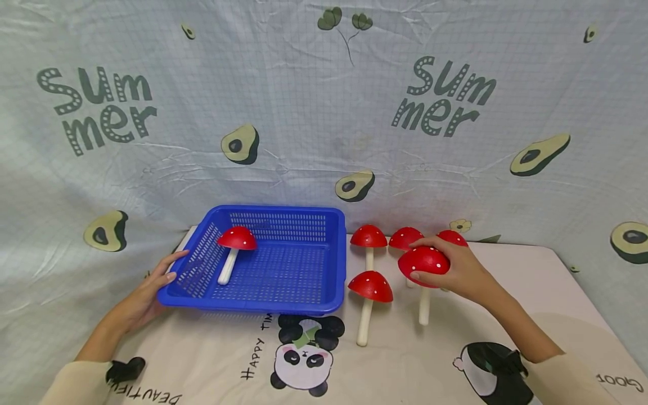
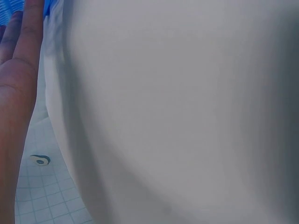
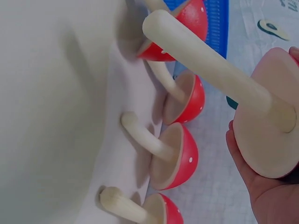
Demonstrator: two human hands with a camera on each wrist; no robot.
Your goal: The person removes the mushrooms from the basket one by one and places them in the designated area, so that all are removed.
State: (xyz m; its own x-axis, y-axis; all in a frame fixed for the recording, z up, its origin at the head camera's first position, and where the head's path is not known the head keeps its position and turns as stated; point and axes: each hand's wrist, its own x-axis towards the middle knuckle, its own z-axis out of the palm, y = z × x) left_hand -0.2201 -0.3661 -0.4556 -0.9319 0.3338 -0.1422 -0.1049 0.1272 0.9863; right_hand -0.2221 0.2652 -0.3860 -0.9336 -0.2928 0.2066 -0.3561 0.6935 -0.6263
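My right hand [image 1: 458,270] grips a toy mushroom [image 1: 424,267] by its red, white-dotted cap, thumb in front and fingers over the top. The right wrist view shows its pale underside and thick cream stem [image 3: 205,60]; in the head view the stem points down. My left hand [image 1: 147,292] is at the left side of a blue plastic basket [image 1: 334,292], its fingertips at the rim. Its fingers [image 2: 30,32] look straight in the left wrist view. Inside the basket, one mushroom [image 1: 237,239] leans with its stem toward the front left.
Right of the basket are more mushrooms, one at the front [image 1: 372,287] and others behind, including a back-left one [image 1: 368,236] and a back-right one [image 1: 452,238] partly hidden by my hand. A panda-print cloth [image 1: 304,365] covers the table; a printed curtain [image 1: 283,84] hangs behind.
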